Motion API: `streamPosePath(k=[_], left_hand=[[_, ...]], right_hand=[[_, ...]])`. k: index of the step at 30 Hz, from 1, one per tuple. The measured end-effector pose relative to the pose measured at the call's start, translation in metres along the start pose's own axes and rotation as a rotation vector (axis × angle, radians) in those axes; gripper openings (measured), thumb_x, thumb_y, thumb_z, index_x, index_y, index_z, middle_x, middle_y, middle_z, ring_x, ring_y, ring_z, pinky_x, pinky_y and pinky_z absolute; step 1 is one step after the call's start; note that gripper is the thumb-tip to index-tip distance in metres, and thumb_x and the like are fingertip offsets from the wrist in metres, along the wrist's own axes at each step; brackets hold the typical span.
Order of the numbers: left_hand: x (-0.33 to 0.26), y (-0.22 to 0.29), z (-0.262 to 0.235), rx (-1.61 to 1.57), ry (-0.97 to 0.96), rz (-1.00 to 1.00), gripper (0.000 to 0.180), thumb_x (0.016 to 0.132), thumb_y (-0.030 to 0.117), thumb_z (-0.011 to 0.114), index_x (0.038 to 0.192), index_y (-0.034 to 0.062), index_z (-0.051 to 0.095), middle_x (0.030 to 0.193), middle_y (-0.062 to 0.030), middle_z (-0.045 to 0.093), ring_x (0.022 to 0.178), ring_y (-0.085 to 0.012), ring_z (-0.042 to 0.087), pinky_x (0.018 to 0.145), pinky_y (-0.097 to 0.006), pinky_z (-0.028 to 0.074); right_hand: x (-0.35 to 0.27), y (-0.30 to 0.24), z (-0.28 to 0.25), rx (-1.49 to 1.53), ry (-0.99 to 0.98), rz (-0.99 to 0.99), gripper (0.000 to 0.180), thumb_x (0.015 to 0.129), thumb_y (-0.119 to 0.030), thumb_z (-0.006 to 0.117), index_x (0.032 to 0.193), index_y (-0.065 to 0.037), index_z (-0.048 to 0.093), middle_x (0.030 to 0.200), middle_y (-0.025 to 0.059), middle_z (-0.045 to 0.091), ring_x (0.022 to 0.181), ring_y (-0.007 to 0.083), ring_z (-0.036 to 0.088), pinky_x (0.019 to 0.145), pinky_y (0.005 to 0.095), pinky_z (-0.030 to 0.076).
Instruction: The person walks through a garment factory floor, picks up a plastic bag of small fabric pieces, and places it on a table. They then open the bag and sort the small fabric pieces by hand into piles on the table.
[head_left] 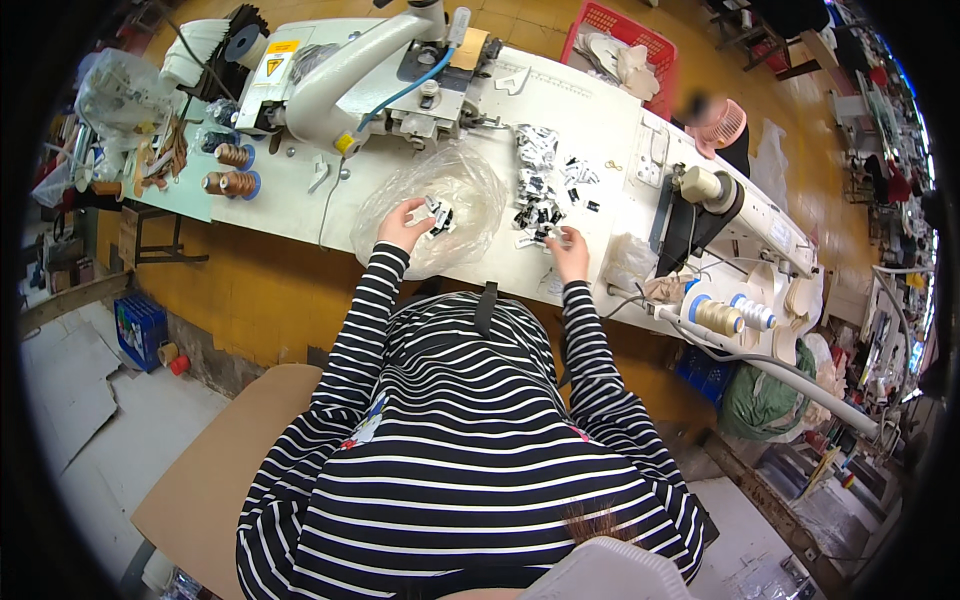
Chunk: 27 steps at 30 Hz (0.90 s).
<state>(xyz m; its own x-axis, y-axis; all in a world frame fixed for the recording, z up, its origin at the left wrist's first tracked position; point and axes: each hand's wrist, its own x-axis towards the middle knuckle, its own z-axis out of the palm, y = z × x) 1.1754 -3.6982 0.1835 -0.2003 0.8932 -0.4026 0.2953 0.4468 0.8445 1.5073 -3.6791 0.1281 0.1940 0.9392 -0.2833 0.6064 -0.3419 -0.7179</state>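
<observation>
A clear plastic bag lies open on the white table, with small black-and-white fabric labels inside. My left hand reaches over the bag's left side, its thumb and fingers closed around labels at its opening. To the right, a loose pile of similar labels lies on the tabletop, with a few scattered pieces beyond it. My right hand is at the near right edge of this pile, thumb and fingertips pinched on a small pale label.
A sewing machine stands at the far left of the table, another machine at the right. Brown thread spools sit on the left; cream and white cones on the right. Behind the table is a red crate; a person sits nearby.
</observation>
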Motion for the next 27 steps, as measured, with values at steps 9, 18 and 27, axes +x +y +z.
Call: streamPosePath(k=[9,18,27], left_hand=[[-0.009,0.028,0.024,-0.261,-0.164,0.008,0.032,0.081,0.011,0.064,0.110,0.0004,0.057,0.103,-0.0116,0.062,0.093,-0.0181,0.060,0.084,-0.028,0.047],[-0.010,0.062,0.137,-0.266,-0.584,-0.319,0.046,0.083,0.018,0.064,0.124,0.0047,0.047,0.112,-0.0085,0.058,0.102,-0.0175,0.054,0.088,-0.031,0.044],[0.005,0.054,0.142,-0.565,-0.521,-0.350,0.021,0.078,0.008,0.069,0.098,0.0043,0.064,0.078,-0.0017,0.063,0.070,-0.0082,0.059,0.062,-0.020,0.049]], right_hand=[[-0.012,-0.015,0.010,0.074,0.005,0.113,0.026,0.073,-0.014,0.071,0.090,0.005,0.065,0.071,0.0112,0.060,0.062,0.0191,0.060,0.060,0.0315,0.049],[-0.034,-0.038,-0.028,0.806,-0.199,0.299,0.021,0.081,-0.007,0.065,0.100,0.002,0.063,0.081,0.0030,0.063,0.067,0.0077,0.058,0.060,0.0192,0.047],[-0.045,-0.057,-0.044,1.069,-0.295,0.247,0.024,0.089,-0.012,0.054,0.106,0.005,0.058,0.086,0.0081,0.064,0.074,0.0128,0.061,0.071,0.0237,0.051]])
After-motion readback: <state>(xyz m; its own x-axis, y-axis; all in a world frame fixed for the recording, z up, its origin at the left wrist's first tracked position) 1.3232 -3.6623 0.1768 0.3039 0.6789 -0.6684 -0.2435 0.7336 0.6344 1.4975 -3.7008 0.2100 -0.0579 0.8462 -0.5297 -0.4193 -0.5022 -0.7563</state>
